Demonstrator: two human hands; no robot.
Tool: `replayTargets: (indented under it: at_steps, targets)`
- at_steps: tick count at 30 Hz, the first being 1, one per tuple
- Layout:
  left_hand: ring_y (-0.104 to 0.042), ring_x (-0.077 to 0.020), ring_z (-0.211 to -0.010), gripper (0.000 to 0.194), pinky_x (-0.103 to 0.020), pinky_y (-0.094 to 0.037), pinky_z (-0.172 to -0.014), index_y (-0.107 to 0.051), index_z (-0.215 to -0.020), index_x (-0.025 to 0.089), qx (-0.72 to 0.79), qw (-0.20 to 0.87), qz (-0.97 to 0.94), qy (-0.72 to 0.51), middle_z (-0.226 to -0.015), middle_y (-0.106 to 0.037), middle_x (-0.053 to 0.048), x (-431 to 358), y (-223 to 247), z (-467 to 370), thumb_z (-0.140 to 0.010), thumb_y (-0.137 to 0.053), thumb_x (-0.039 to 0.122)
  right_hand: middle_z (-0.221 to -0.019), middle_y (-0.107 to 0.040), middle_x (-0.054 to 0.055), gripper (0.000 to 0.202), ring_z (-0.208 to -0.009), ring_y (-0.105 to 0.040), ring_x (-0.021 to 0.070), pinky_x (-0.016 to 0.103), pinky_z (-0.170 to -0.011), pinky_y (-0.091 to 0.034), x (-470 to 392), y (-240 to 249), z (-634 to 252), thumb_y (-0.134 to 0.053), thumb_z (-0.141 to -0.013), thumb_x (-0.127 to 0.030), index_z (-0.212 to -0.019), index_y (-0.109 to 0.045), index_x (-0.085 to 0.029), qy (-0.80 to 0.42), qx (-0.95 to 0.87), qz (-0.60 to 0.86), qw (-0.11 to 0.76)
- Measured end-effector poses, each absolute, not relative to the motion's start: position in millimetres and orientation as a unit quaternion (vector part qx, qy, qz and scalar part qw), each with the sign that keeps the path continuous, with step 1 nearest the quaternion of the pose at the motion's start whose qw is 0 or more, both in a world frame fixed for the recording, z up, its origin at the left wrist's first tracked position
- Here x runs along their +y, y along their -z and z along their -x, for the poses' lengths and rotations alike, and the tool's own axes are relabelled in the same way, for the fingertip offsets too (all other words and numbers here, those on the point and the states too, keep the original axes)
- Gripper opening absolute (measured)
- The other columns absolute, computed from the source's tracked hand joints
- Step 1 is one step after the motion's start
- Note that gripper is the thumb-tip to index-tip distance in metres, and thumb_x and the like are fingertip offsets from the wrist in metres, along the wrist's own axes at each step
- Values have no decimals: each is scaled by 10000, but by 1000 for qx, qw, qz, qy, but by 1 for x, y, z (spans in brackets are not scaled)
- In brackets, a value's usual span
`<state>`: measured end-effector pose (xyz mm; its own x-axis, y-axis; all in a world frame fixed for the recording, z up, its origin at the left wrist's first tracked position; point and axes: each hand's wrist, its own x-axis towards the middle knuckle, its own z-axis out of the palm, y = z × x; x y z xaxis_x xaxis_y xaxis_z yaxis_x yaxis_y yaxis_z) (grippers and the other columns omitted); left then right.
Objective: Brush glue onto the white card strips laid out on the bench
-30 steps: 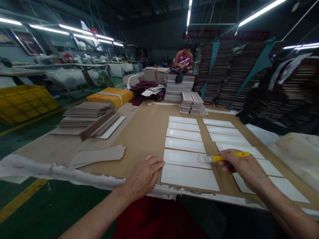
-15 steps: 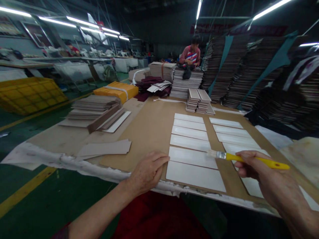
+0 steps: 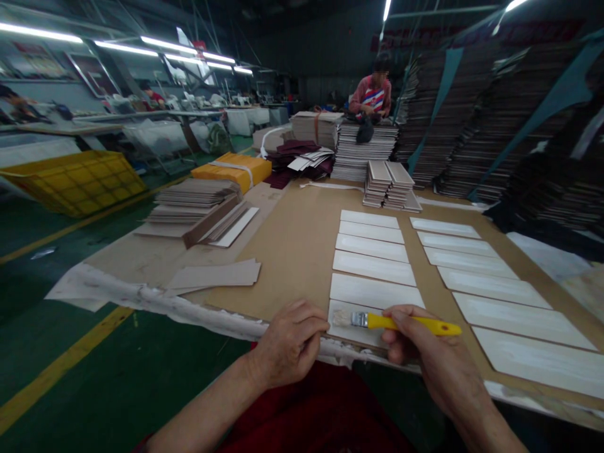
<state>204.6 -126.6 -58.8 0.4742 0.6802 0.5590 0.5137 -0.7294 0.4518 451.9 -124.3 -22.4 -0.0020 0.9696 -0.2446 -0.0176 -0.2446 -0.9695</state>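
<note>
My right hand (image 3: 425,343) grips a flat paintbrush (image 3: 377,321) by its yellow handle. Its pale bristles lie on the left part of the nearest white strip of board (image 3: 358,338), close to my left hand. At that strip's left edge, my left hand (image 3: 291,343) has its fingers curled together, the fingertips touching the edge. Several more white strips (image 3: 375,290) run away from me in a column, each against the one before. To the right lies a second column of white strips (image 3: 519,311) with streaky, wet-looking faces. My right hand partly hides the nearest strip.
Grey-brown strips (image 3: 217,275) lie on the brown tabletop (image 3: 283,251), left of my hands. Beyond them stand a stack of grey boards (image 3: 193,207) and a yellow bundle (image 3: 231,171). Small stacked boards (image 3: 389,182) stand ahead. A person (image 3: 371,94) works behind tall stacks.
The paintbrush has moved left and nearer to me, from the second-nearest strip onto the nearest one. My left hand has shifted to the nearest strip's edge. The view has turned slightly.
</note>
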Motion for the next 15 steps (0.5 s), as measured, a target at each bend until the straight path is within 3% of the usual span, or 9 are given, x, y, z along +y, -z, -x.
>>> replayTargets:
  at_steps: [7,15]
  targets:
    - [-584,-212,-883,238,-402,-496,-839,-623,-989,168,343,107,-868,-342,-948,-692,-72,-128,58,-205,-833,-523,19,-677,-665,26,468,-549,-579,141,216,-536,-467,-132,9,-452,-669,-824,-632,-895,-709,-171,-500,-483,596,402]
    - [-585,-214,-878,249,-408,-494,-822,-620,-994,179,343,111,-865,-348,-934,-689,-69,-127,57,-205,-837,-510,20,-661,-671,39,456,-582,-606,186,250,-572,-500,-139,3,-499,-672,-799,-635,-897,-737,-194,-411,-476,669,396]
